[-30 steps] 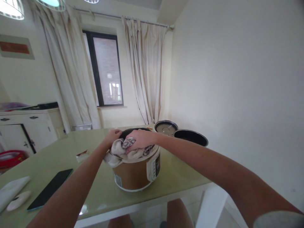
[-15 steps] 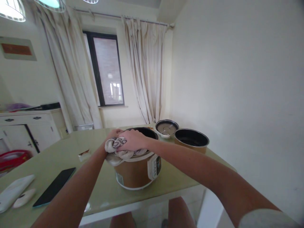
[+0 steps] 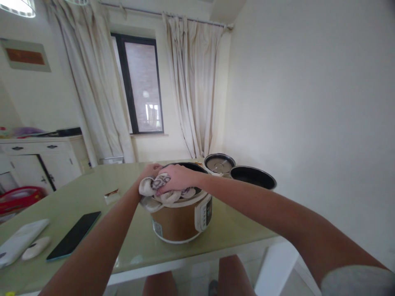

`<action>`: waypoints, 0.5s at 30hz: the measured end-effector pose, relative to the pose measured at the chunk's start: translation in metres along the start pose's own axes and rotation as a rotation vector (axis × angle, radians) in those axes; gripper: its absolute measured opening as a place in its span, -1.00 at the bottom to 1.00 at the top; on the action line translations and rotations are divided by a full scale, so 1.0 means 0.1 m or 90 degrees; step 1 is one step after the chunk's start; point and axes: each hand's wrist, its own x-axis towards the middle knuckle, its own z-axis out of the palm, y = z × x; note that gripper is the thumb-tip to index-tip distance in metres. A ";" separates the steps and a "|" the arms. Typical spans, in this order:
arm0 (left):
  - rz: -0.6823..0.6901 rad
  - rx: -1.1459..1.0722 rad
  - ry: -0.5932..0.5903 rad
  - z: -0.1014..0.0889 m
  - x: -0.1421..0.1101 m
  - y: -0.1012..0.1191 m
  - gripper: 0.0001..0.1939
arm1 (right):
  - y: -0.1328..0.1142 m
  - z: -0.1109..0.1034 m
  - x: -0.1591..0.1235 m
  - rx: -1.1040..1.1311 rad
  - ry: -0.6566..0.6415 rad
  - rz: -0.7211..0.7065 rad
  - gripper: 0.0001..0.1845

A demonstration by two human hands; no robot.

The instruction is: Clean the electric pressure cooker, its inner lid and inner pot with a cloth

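Observation:
A brown and white rice cooker (image 3: 175, 224) stands lidless on the green table, its control panel facing right. Over its near left rim lies a bunched whitish cloth (image 3: 168, 198) with a dark pattern. My right hand (image 3: 179, 177) is closed on this cloth and presses it at the rim. At the far left of the rim is my left hand (image 3: 151, 169); its fingers curl over the cooker's edge, partly hidden behind the cloth and my right hand. What the left fingers grip is not fully visible.
Behind on the right are a black-lined inner pot (image 3: 253, 177) and a round lid (image 3: 219, 163). At left on the table (image 3: 129, 238) lie a dark phone (image 3: 74, 236), a white device (image 3: 23, 240), a rounded white object (image 3: 36, 248) and a small packet (image 3: 111, 196).
My right hand and the cloth have shifted left along the rim, baring more of the cooker's dark opening. The left hand stays at the rim. The view has turned slightly.

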 end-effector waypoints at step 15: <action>0.004 0.045 0.031 0.06 -0.08 -0.01 -0.69 | 0.84 -0.13 0.11 -0.562 -0.297 -0.161 -0.71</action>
